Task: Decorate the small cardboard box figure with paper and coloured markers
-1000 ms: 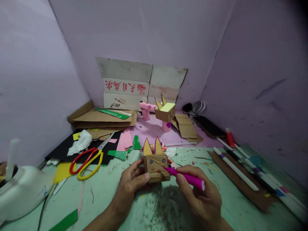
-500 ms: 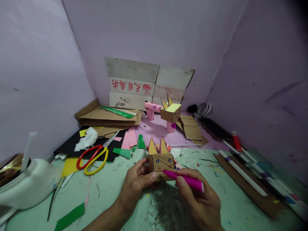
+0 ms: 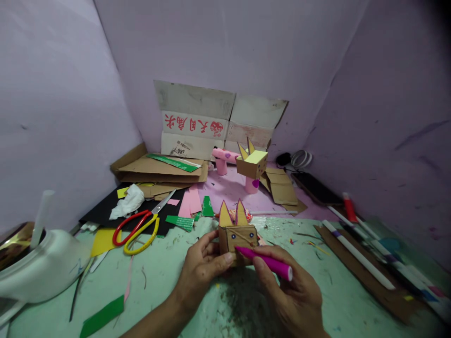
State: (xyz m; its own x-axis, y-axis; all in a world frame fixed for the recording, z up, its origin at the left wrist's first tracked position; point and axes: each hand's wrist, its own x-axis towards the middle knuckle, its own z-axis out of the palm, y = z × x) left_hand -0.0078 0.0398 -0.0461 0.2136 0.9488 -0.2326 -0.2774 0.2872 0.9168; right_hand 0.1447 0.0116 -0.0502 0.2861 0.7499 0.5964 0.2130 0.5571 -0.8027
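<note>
My left hand (image 3: 207, 267) grips the left side of a small brown cardboard box (image 3: 241, 237), its thumb on the lower front. The box stands upright with two yellow pointed ears outlined in purple and two dark eyes drawn on its face. In my right hand (image 3: 292, 286) is a magenta marker (image 3: 271, 264), held like a pen. Its tip meets or nearly meets the box front, below the left eye. Behind, a pink paper-tube figure (image 3: 252, 184) carries a similar eared box head (image 3: 252, 164).
Scissors (image 3: 141, 230) with red and yellow handles lie left, near crumpled tissue (image 3: 127, 202) and green paper scraps (image 3: 104, 317). A white container (image 3: 59, 267) stands far left. Several markers (image 3: 357, 253) and a cardboard strip (image 3: 373, 291) lie right, beside a dark phone (image 3: 317, 188).
The marker tip has moved up and slightly left across the box front, from the lower middle to below the left eye. My left hand keeps its hold on the box.
</note>
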